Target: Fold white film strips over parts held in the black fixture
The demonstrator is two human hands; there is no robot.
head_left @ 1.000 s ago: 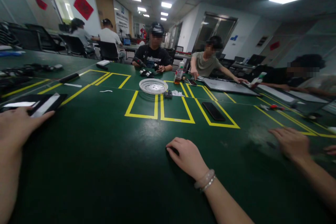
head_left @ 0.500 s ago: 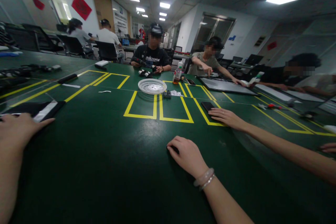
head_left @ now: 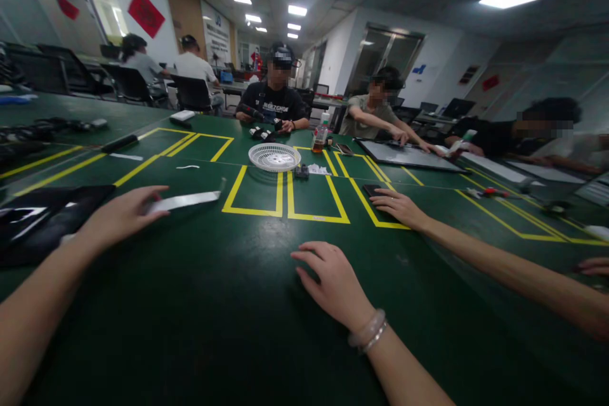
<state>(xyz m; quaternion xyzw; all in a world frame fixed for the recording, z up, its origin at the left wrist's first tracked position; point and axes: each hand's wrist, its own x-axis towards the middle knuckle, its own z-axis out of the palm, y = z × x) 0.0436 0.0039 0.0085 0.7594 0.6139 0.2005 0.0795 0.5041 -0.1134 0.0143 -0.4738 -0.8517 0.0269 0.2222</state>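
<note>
My left hand [head_left: 124,214] pinches one end of a flat white strip [head_left: 190,200], which points right above the green table; its far end bends upward. I cannot make out what the strip is made of. Under and left of my left wrist lies a black pouch or bag [head_left: 59,203] with pale glints on it. My right hand [head_left: 333,279], with bracelets at the wrist, hovers on or just over the table, fingers apart and holding nothing.
A co-worker's hand [head_left: 399,206] from the right rests by a dark phone [head_left: 372,189]. Ahead are a white basket [head_left: 257,162], a bottle [head_left: 320,139] and yellow tape outlines [head_left: 318,220]. Black cables [head_left: 42,130] lie at left. People sit across the table.
My left hand has moved right from the black pouch, carrying the white strip that lay over it. My right hand's fingers have spread from a loose curl and shifted slightly left.
</note>
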